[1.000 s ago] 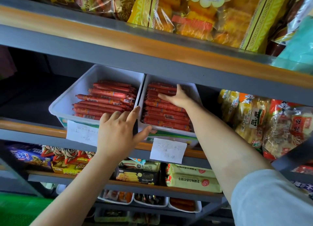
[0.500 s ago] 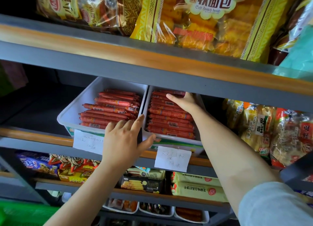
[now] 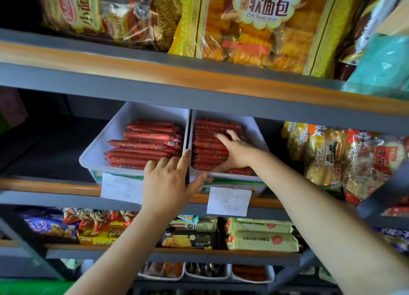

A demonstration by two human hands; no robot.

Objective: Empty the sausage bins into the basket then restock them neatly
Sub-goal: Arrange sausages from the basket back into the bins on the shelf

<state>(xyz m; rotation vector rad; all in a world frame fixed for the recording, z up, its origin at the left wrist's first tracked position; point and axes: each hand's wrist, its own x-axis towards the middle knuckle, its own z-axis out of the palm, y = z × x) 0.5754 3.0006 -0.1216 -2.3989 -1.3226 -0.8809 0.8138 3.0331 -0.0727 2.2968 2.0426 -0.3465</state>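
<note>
Two white bins, the left bin (image 3: 99,153) and right bin (image 3: 254,126), are shown filled with red sausages (image 3: 146,146). The right bin's sausages are pressed by the right hand (image 3: 236,149); the bins' front rims are touched by the left hand (image 3: 168,181).

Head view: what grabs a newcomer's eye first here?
Two white bins of red sausages side by side on the middle shelf: the left bin and the right bin. The right hand lies spread on the sausages in the right bin, and the left hand rests on the front rims where the bins meet. Above, a big yellow bread bag fills the top shelf.
</note>
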